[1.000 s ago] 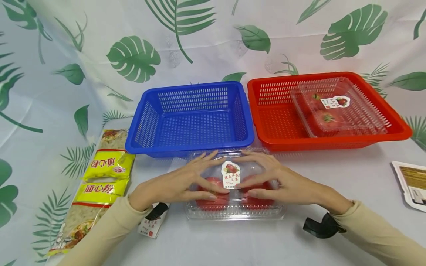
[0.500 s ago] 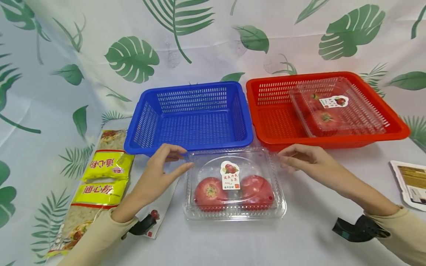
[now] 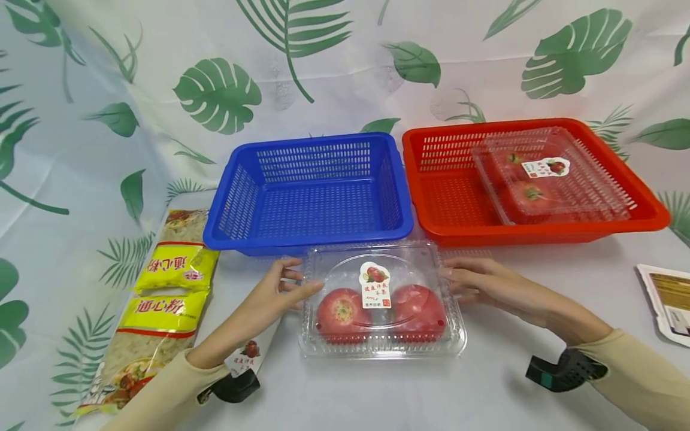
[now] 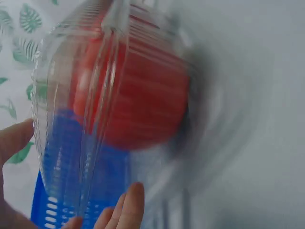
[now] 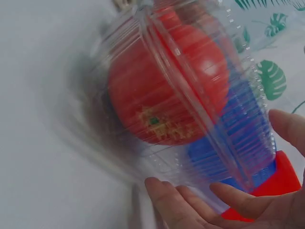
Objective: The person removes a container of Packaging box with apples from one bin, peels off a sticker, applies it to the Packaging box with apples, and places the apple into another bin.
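Observation:
A clear plastic clamshell box (image 3: 383,350) with a fruit label (image 3: 375,286) on its lid sits shut on the table. Two red tomatoes (image 3: 342,314) show through it. At the box's left side is my left hand (image 3: 275,293), its thumb over the lid's edge and its fingers along the side. My right hand (image 3: 493,287) is at the opposite side, fingertips right at the wall. In the left wrist view, thumb and fingers spread around the box's edge; the right wrist view shows the right thumb near the lid rim and the fingers low beside the box.
Behind the box stand a blue basket (image 3: 401,229) and a red basket (image 3: 447,234). The red one holds another clear box (image 3: 587,185) of tomatoes. Yellow-labelled food packets (image 3: 178,260) lie left, a printed card (image 3: 248,357) by the left wrist, a flat packet (image 3: 671,299) far right.
Both hands have come off the top of the lid, moved apart to the sides, then closed in slightly on the box's side walls. The box stays in place.

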`<state>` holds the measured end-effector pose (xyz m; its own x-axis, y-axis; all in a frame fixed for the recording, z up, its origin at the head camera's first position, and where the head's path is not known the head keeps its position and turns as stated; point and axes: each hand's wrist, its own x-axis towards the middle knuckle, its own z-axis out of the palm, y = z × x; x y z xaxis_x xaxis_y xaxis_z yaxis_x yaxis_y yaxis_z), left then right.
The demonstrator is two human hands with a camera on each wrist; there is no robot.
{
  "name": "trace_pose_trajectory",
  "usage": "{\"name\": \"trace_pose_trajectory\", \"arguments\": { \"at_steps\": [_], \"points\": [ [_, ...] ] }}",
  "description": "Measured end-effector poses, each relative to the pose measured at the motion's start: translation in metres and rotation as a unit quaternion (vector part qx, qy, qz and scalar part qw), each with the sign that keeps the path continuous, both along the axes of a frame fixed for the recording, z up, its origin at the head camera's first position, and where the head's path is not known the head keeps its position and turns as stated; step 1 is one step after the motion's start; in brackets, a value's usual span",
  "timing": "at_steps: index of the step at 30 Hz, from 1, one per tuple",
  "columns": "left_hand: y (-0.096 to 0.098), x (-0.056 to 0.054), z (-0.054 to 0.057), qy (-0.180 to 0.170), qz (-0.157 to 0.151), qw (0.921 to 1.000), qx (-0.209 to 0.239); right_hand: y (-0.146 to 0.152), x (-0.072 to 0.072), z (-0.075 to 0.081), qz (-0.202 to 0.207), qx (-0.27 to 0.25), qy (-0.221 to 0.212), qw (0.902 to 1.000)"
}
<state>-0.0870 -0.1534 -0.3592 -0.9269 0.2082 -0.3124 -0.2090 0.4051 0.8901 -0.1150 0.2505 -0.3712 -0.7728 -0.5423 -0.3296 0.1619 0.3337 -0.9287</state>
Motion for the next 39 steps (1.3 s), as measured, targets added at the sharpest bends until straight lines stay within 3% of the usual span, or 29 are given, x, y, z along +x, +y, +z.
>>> {"name": "trace_pose_trajectory", "arguments": {
  "at_steps": [5, 12, 28, 34, 39],
  "points": [
    [0.006, -0.002, -0.007, -0.052, 0.035, 0.9960, 0.064, -0.004, -0.004, -0.001, 0.002, 0.003, -0.022, 0.9998],
    [0.008, -0.002, -0.016, -0.097, 0.009, 0.9884, 0.117, -0.007, -0.007, -0.001, 0.003, -0.006, -0.033, 0.9994],
    [0.005, 0.010, -0.018, -0.093, -0.033, 0.9822, 0.160, -0.010, -0.008, 0.004, 0.008, -0.030, -0.079, 0.9964],
    [0.013, 0.017, -0.015, -0.084, -0.013, 0.9845, 0.153, -0.011, -0.007, 0.005, 0.007, -0.016, -0.085, 0.9962],
    [0.015, 0.023, -0.011, -0.050, -0.013, 0.9892, 0.137, -0.008, -0.007, 0.002, 0.031, -0.037, -0.073, 0.9962]
  ]
}}
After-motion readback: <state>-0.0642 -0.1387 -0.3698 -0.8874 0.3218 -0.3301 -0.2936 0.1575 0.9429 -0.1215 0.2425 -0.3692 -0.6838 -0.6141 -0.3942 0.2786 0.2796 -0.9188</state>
